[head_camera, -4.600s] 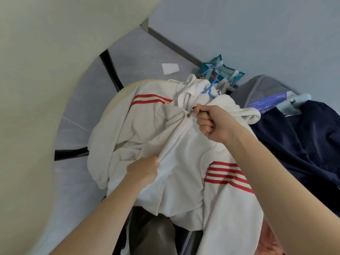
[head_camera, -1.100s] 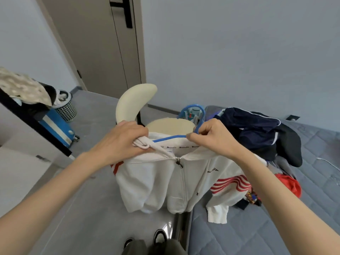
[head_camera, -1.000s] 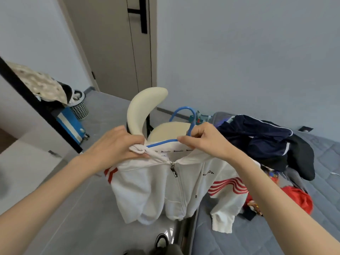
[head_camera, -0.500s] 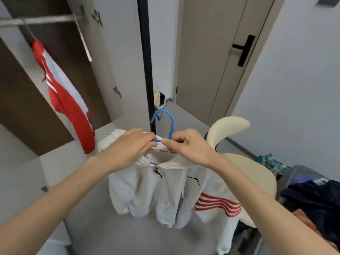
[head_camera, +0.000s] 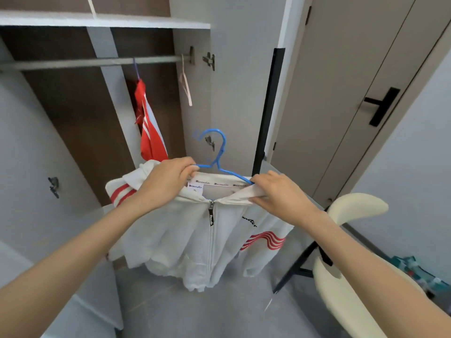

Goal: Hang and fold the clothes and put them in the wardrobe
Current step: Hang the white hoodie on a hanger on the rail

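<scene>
Holding the white jacket (head_camera: 195,240) up by its collar, the person faces the open wardrobe (head_camera: 73,113). The left hand (head_camera: 168,181) has its fingers curled over the collar and one arm of the blue hanger (head_camera: 216,164). The right hand (head_camera: 278,193) pinches collar and hanger together at the other shoulder. The jacket hangs mid-view, zipped, clear of the floor.

The rail (head_camera: 92,61) runs across at eleven o'clock. A red garment (head_camera: 148,132) hangs from it, with a bare pink hanger (head_camera: 185,89) beside it toward twelve.

The step in hand, I'd say, is getting the hook onto that rail. To do it well, settle both shoulders square on the hanger first. Then shift one hand to the hook's neck and lift the hook over the rail, into the gap between the red garment and the pink hanger. A cream chair (head_camera: 341,264) stands at four o'clock.
</scene>
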`<state>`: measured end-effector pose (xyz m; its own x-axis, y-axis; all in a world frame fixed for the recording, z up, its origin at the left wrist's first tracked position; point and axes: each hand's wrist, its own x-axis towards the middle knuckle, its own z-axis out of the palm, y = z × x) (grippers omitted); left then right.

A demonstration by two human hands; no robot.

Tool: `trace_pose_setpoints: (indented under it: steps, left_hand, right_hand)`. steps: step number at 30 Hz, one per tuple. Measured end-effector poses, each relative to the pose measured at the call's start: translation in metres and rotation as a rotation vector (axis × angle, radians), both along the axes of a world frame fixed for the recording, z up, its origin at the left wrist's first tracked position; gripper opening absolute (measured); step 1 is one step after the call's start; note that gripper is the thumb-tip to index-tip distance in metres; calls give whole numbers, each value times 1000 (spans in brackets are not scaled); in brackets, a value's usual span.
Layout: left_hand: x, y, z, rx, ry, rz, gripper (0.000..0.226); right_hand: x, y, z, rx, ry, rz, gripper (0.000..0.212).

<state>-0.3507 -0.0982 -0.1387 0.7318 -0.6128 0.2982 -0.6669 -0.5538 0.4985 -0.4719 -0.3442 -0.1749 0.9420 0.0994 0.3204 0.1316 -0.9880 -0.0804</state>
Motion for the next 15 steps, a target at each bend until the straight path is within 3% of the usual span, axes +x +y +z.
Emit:
trace_pose_setpoints:
  steps: [2, 6, 9, 11, 13, 15]
  left_hand:
    - [14, 13, 1, -3, 28, 34, 27]
    - [21, 25, -10, -45, 57, 20, 28]
    - [26, 33, -15, -62, 52, 16, 27]
    - [32, 38, -12, -75, 45, 2, 27]
    - [39, 44, -5, -95, 52, -26, 27]
    - [52, 49, 1, -53, -65, -15, 21]
  right_hand:
    - [9, 5, -1, -50, 25, -60, 31]
    - [26, 34, 5, 279, 172, -91, 38]
    - [45, 58, 11, 320, 187, -19, 26]
    - [56, 73, 17, 540, 191, 36, 20]
    - [67, 84, 26, 675, 155, 68, 28]
    - [78, 89, 35, 726, 156, 89, 32]
